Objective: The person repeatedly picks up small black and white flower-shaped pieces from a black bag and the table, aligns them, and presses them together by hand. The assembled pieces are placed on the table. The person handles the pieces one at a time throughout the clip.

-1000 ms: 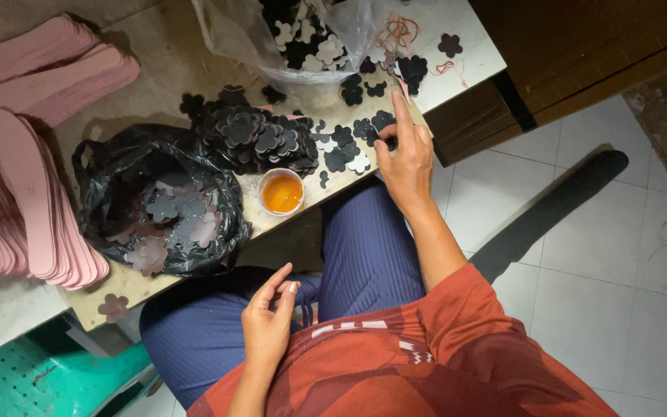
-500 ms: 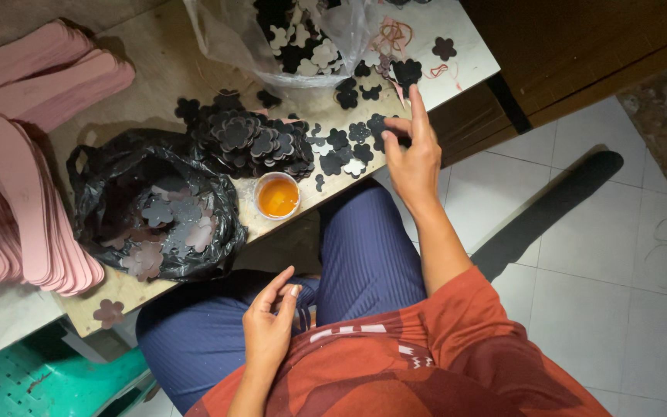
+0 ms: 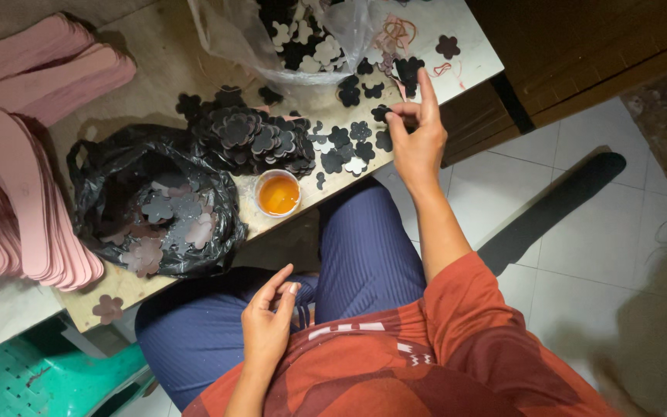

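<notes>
Over at 9 o'clock we've got the stack of pink sole cutouts (image 3: 17, 193), then the black plastic bag (image 3: 156, 208) full of flower pieces. Our left hand (image 3: 268, 324) is down at 6 o'clock over the lap, fingers loosely curled with the forefinger out, nothing in it as far as we can see. The little cup of orange glue (image 3: 278, 193) sits right at the counter (image 3: 156, 77) edge, with the pile of dark flowers (image 3: 252, 139) at its 11 o'clock.

Our right hand (image 3: 418, 131) is up at 1 o'clock, thumb and fingers pinching a small black flower cutout (image 3: 382, 113) just off the counter top, near the clear bag (image 3: 310, 38). It's round and petal-shaped, so no real long axis; its facing is too small to tell.

What could go wrong, we'd guess: the pinch grabs two stuck pieces, or a sleeve knocks that cup off the edge.
</notes>
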Demonstrator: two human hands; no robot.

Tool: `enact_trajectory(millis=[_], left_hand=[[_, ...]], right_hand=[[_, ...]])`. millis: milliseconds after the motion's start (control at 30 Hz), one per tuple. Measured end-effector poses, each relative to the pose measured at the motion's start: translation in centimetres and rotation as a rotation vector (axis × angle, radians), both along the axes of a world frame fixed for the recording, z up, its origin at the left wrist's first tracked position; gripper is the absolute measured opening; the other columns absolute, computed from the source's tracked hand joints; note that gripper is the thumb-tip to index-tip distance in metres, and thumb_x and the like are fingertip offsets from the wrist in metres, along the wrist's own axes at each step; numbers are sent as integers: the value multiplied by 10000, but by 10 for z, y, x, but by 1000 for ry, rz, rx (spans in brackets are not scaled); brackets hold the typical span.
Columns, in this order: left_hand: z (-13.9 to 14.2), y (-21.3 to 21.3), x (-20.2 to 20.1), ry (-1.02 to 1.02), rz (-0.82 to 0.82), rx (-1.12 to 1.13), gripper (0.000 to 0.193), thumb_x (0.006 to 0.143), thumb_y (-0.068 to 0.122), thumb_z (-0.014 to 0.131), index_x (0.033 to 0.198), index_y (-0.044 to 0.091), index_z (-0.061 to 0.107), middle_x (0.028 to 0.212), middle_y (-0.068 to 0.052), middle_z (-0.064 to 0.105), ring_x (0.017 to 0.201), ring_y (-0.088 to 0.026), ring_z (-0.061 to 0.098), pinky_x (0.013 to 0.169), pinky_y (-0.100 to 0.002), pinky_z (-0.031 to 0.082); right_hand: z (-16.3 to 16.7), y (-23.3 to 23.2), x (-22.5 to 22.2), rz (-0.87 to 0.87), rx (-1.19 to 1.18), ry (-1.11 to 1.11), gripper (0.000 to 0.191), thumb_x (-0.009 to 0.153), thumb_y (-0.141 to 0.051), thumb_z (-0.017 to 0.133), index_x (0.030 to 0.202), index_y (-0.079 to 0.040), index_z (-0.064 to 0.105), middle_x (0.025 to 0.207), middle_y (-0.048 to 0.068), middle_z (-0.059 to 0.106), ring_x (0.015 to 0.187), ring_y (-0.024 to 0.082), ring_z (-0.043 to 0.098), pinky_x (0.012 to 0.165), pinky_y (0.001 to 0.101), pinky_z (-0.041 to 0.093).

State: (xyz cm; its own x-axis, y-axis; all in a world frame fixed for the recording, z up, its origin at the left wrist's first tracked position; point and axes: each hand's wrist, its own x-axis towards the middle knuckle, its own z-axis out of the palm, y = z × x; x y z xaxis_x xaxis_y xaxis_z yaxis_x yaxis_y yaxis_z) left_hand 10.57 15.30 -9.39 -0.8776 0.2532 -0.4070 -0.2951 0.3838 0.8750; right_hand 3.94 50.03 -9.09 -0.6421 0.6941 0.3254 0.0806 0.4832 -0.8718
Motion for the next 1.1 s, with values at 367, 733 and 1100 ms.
enact_trajectory(millis=[367,733,1100], left_hand=[[0,-2,0,35,-20,-8,376,915,135,712,1290,116,720,938,-19,764,816,-41,662,752,-205,538],[38,15,7,-66,-3,419,428,955,56,652,1377,7,605,1166,-68,746,1054,-105,689,942,-251,550],[28,-4,34,-189,112,527,519,960,20,648,1467,-9,542,999,-72,738,826,-69,683,717,-210,571]], right_hand=[[7,4,16,172,-149,-64,835,947,99,659,1656,-142,291,1222,173,760,1015,89,703,892,240,563],[57,-89,87,460,-580,-43,822,902,113,663,1623,-21,293,1091,105,710,1026,129,697,888,273,584],[62,-180,150,558,-130,-166,803,930,-8,718,1613,-25,298,1209,152,725,1108,198,696,1019,338,542]])
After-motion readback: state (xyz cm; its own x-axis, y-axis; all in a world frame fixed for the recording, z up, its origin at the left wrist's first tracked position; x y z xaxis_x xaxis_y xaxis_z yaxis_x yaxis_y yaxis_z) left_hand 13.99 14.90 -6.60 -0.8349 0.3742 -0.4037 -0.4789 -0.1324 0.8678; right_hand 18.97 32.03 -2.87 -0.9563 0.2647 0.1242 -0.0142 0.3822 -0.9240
